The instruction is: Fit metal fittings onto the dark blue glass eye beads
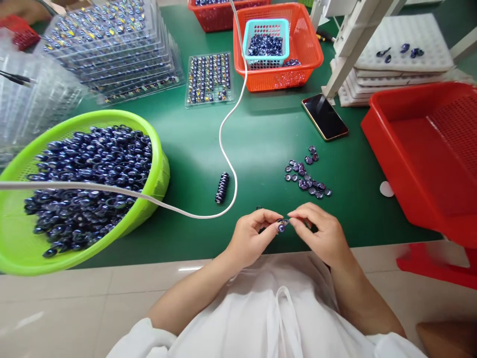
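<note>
Just over the table's front edge, my left hand (253, 233) pinches a small glossy dark-blue part (282, 226) with a rounded end and a loop. My right hand (320, 231) meets it from the other side, thumb and forefinger closed at the part's edge; whether they grip the part itself or another tiny piece is hidden. Small dark oval discs (313, 186) lie scattered beyond my right hand. Ahead of my left hand rests a short black coiled piece (222, 188). A lime-green basket (162, 174) heaped with similar dark-blue looped parts stands at the left.
A white cable (223, 134) snakes across the green table (190, 149). Farther back are stacked clear trays (164, 54), a filled tray (209, 79), an orange basket (276, 79) and a phone (325, 117). A red bin (395, 164) and white foam trays (402, 30) stand right.
</note>
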Motion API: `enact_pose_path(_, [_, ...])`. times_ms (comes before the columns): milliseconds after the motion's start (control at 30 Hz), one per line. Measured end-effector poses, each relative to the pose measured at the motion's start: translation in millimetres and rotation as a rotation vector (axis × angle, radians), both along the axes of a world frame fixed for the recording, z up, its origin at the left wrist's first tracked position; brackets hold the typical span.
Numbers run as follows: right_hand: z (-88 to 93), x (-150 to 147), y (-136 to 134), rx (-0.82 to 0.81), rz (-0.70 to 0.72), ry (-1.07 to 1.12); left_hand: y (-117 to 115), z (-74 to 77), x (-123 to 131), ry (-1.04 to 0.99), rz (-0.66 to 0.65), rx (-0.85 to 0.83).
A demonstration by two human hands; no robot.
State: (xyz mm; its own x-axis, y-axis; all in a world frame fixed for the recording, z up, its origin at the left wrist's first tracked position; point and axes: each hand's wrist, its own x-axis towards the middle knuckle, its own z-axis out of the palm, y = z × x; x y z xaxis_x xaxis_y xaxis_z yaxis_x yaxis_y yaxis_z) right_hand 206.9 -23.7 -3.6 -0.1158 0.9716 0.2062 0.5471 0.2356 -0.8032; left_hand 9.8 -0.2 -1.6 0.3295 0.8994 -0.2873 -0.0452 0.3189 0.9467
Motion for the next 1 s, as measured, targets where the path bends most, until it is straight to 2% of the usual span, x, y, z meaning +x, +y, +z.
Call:
enact_pose_path(133, [-8.1, 42.4, 10.2, 0.206, -0.208, -0.355, 12.2, 3.8, 0.8, -0.237, 0.103, -0.290])
enact_pose_path(233, [-18.4, 61.0, 18.7, 0.235, -0.201, -0.584, 19.0, 7.3, -1.4, -0.375, 0.162, -0.426])
enact_pose_path(367, [-26.7, 63.1, 24.8, 0.268, -0.221, -0.666, 21.6, 12.9, -4.7, -0.434, 0.207, -0.478])
enact_pose_path(467, [-23.7, 53.7, 22.2, 0.287, -0.217, -0.542, 20.8, 14.3, -6.7, -0.437, 0.211, -0.481])
enact_pose_path(567, [-14.8, 38.0, 13.0, 0.240, -0.139, -0.304, 19.8, 13.4, -7.8, -0.442, 0.201, -0.490])
enact_pose_path(667, [-7.0, 18.0, 1.3, 0.090, -0.088, -0.059, 18.3, 12.0, -7.2, -0.447, 0.208, -0.489])
enact_pose_path(800, [-3.6, -8.4, -7.4, -0.116, -0.122, 0.269, 13.0, 8.9, -5.1, -0.420, 0.228, -0.460])
enact_pose_path(900, [-2.2, -21.6, -5.7, -0.122, -0.054, 0.391, 7.6, 5.8, -4.7, -0.363, 0.226, -0.376])
enact_pose_path(1000, [-0.8, -27.9, -1.4, -0.109, 0.023, 0.416, 3.3, 5.6, -5.1, -0.290, 0.216, -0.258])
